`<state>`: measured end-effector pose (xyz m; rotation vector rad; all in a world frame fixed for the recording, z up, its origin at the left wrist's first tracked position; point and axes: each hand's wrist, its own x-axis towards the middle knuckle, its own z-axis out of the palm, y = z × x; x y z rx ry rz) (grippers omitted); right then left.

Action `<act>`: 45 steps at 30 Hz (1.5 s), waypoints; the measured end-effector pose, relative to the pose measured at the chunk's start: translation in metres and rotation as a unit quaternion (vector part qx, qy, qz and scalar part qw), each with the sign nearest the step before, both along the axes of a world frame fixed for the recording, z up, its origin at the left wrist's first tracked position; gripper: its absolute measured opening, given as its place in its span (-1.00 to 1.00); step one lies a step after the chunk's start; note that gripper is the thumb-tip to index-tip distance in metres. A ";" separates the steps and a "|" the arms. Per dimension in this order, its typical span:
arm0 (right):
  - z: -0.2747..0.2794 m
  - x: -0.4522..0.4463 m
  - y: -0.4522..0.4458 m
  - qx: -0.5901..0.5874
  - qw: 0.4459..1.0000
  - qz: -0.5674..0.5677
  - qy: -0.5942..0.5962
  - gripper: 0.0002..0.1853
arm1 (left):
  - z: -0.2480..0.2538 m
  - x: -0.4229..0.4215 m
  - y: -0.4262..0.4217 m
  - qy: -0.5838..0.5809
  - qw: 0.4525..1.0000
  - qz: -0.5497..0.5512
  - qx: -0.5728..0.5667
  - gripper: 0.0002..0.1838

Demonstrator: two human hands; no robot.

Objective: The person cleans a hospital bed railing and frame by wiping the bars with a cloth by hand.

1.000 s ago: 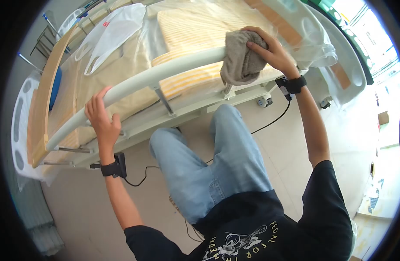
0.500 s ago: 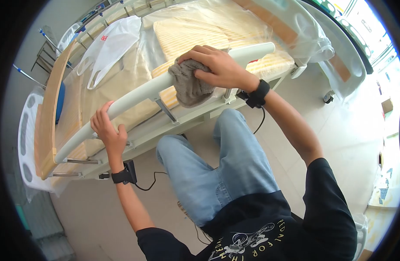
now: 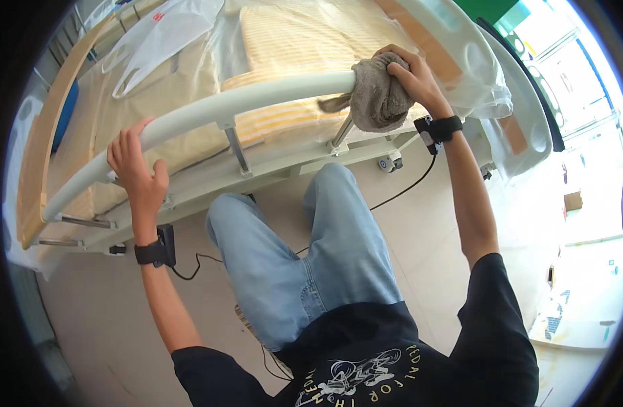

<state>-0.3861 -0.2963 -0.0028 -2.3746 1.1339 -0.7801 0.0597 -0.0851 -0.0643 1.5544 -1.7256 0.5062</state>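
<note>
A white bed rail (image 3: 257, 97) curves along the near side of a bed. Near its right end, my right hand (image 3: 414, 76) grips a grey-brown cloth (image 3: 379, 98) that is wrapped over the rail and hides the tip. Part of the cloth hangs below the rail, and one corner sticks out to the left. My left hand (image 3: 136, 163) rests on the rail's left part, its fingers curled over the top and the thumb on the near side. Metal posts (image 3: 238, 150) hold the rail up from the bed frame (image 3: 271, 168).
A white plastic bag (image 3: 159, 44) lies on the plastic-covered mattress, beside yellow-striped fabric (image 3: 291, 41). A wooden board (image 3: 37, 183) stands at the left end. Plastic wraps the headboard (image 3: 454, 41) at right. Below the frame is a caster (image 3: 391, 162). Cables run from both wrist straps.
My right hand has slid the cloth rightward along the rail to its end. My left hand stays on the rail. The whole view has shifted, so the bed sits further left.
</note>
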 end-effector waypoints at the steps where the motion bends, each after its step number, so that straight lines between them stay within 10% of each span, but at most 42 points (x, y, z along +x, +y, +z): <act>1: -0.003 0.006 0.002 -0.034 0.999 0.005 -0.006 -0.62 | -0.002 0.000 0.000 0.001 1.000 0.005 0.003 -0.29; 14: -0.023 0.216 0.092 -0.274 0.947 0.158 -0.056 -0.41 | 0.005 0.004 0.004 -0.027 0.999 0.008 0.023 -0.27; 32: -0.012 0.005 0.010 -0.107 0.987 -0.117 0.004 -0.63 | 0.001 0.006 0.001 -0.009 1.000 -0.013 -0.027 -0.30; 41: -0.013 0.197 0.107 -0.258 0.955 0.142 -0.040 -0.39 | 0.004 0.006 0.003 -0.001 0.999 -0.033 -0.004 -0.41; 45: -0.010 0.239 0.120 -0.181 0.964 0.179 -0.082 -0.20 | 0.020 0.000 0.009 0.040 0.997 -0.053 0.046 -0.02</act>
